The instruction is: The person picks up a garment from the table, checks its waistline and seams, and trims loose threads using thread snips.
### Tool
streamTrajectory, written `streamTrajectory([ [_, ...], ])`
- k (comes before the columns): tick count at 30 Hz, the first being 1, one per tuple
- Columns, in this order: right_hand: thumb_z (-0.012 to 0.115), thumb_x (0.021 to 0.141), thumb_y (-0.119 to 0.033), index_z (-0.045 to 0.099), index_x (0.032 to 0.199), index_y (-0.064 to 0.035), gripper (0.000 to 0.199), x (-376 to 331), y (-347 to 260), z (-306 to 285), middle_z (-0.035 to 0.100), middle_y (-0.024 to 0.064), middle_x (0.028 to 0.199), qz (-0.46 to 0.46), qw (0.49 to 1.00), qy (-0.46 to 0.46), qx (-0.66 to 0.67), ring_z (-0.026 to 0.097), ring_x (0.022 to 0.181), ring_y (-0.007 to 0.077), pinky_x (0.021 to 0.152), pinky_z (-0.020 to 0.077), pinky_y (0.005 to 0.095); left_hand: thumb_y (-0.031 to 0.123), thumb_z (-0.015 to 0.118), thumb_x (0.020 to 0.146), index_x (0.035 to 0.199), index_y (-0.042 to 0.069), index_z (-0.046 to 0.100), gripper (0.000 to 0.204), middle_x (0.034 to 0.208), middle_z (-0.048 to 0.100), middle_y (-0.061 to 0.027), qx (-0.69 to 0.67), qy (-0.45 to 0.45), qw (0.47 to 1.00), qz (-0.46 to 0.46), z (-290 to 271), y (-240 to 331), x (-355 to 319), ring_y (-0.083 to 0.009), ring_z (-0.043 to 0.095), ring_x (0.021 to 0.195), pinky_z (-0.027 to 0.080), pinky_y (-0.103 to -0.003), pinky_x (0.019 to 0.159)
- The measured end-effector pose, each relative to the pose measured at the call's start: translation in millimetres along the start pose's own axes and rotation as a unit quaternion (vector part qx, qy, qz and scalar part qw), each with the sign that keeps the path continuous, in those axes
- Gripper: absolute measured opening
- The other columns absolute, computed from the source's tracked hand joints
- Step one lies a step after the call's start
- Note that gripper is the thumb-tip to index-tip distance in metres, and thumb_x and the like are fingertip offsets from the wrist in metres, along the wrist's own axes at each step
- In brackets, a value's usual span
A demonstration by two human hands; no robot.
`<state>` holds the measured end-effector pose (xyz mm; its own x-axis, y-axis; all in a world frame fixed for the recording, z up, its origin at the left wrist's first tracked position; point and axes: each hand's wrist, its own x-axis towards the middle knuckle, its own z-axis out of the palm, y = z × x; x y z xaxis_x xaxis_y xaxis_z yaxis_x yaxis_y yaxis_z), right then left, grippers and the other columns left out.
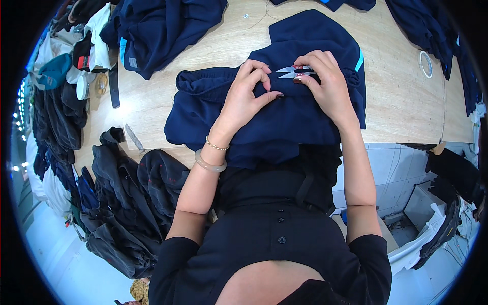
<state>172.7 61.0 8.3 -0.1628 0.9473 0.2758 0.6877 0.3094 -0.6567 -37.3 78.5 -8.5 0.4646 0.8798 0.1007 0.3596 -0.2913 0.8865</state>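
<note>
On my feed, the thread snips (288,75) held parted by the right hand (325,79) could slip and nick the navy garment (315,117) or left hand (243,97), its fingers (256,74) curled narrow, hold unclear.

Right fingers (317,61) partly hide the snips (287,75); the top edge crops a navy garment (168,30).

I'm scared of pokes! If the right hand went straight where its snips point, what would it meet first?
Most likely the left hand; the snips point toward its curled fingertips. Depth is unclear, so maybe the navy cloth underneath.
</note>
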Motion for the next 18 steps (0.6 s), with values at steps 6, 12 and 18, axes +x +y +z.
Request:
streamTrajectory([
  [6,0.072,0.075,-0.002,0.062,0.098,-0.0051,0.025,0.6,-1.8,-0.2,0.058,0.0045,0.094,-0.005,1.000,-0.003,-0.004,0.053,0.090,0.0236,0.077,0.0468,0.0327,0.003,0.080,0.069,0.076,0.004,0.053,0.028,0.106,0.054,-0.0064,0.002,0.004,1.000,0.007,0.1,-1.2,-0.2,-0.0205,0.054,0.103,0.044,-0.028,0.088],
  [12,0.072,0.074,-0.002,0.063,0.098,-0.0055,0.025,0.3,-2.7,-0.2,0.058,0.0048,0.093,-0.004,1.000,-0.005,0.001,0.053,0.090,0.0235,0.078,0.0467,0.0322,0.002,0.080,0.069,0.076,0.004,0.052,0.028,0.106,0.054,-0.0066,0.000,0.003,1.000,0.008,-0.2,-0.9,-0.4,-0.0207,0.054,0.104,0.044,-0.029,0.087],
  [18,0.073,0.074,-0.002,0.063,0.098,-0.0054,0.026,-0.2,-2.9,-0.6,0.058,0.0050,0.093,0.006,1.000,-0.011,0.006,0.053,0.090,0.0235,0.078,0.0466,0.0320,0.002,0.080,0.069,0.075,0.004,0.052,0.028,0.106,0.054,-0.0068,0.001,0.003,1.000,0.013,0.1,-2.6,-0.4,-0.0206,0.054,0.104,0.044,-0.029,0.087],
])
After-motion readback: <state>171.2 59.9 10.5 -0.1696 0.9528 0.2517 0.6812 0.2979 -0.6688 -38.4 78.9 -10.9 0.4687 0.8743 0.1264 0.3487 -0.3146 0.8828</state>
